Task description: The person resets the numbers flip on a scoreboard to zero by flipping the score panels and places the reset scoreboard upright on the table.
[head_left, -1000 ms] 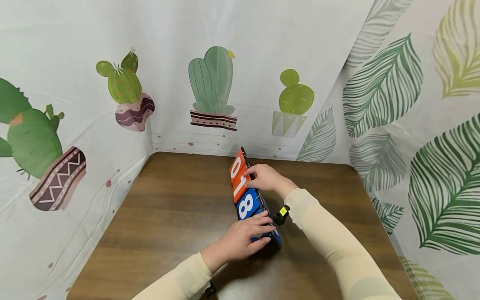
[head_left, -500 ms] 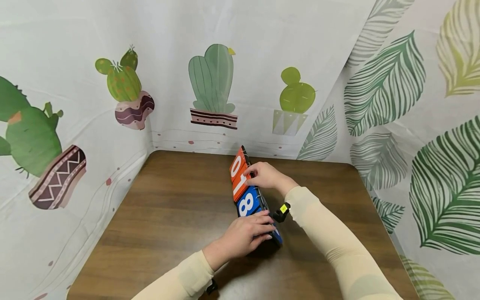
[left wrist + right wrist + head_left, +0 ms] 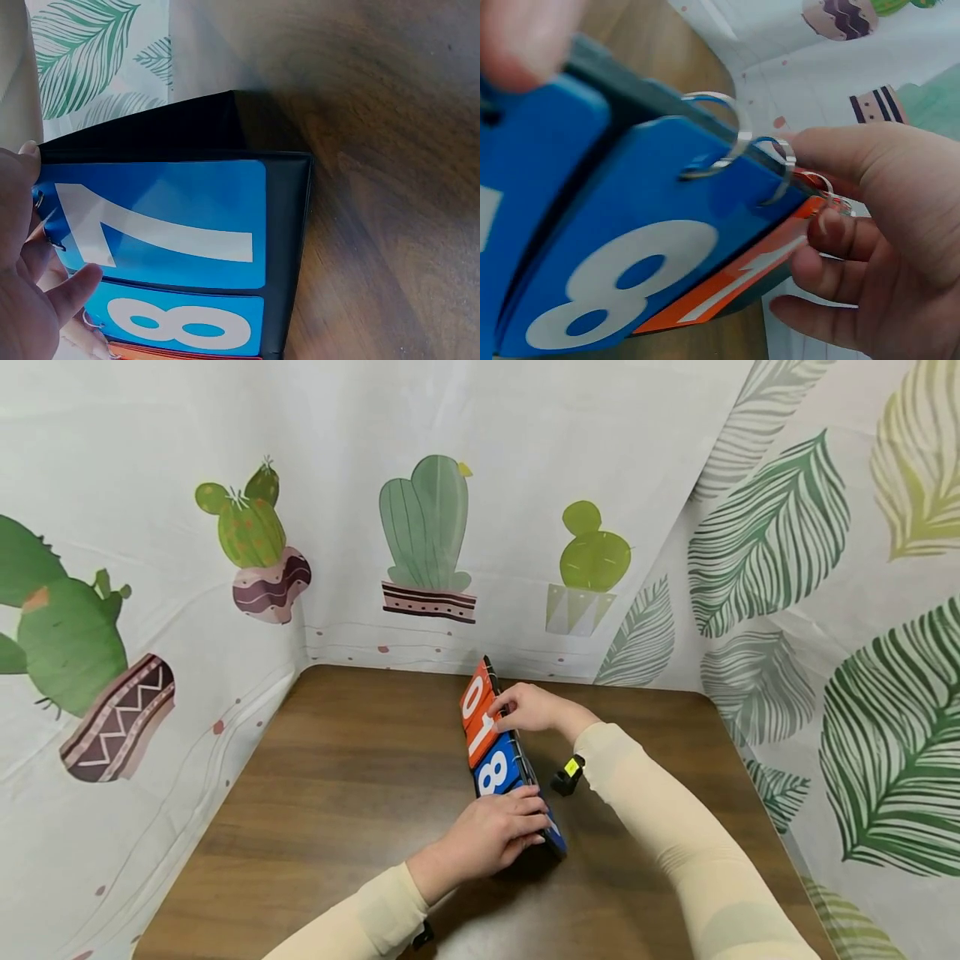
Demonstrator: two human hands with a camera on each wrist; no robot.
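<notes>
A flip scoreboard (image 3: 492, 768) stands tent-like on the table, with orange cards 0 and 1 at its far end and blue cards at its near end. The left wrist view shows a blue 7 card (image 3: 165, 225) beside the 8, on a black backing (image 3: 285, 225). My left hand (image 3: 487, 835) grips the near end of the top edge, a finger lying over the cards. At the orange 1 card (image 3: 735, 281), my right hand (image 3: 534, 708) holds the top edge with curled fingers beside the metal rings (image 3: 739, 135). Part of the near blue card is hidden in the head view.
A brown wooden table (image 3: 337, 760) lies under the scoreboard. White cloth (image 3: 337, 427) printed with cacti and leaves hangs behind and at both sides. A black wrist camera with a yellow tag (image 3: 568, 775) hangs below the right wrist.
My left hand's fingers have drawn closer together over the near blue card. The right hand stays at the orange 1 card, and the scoreboard is nearly still.
</notes>
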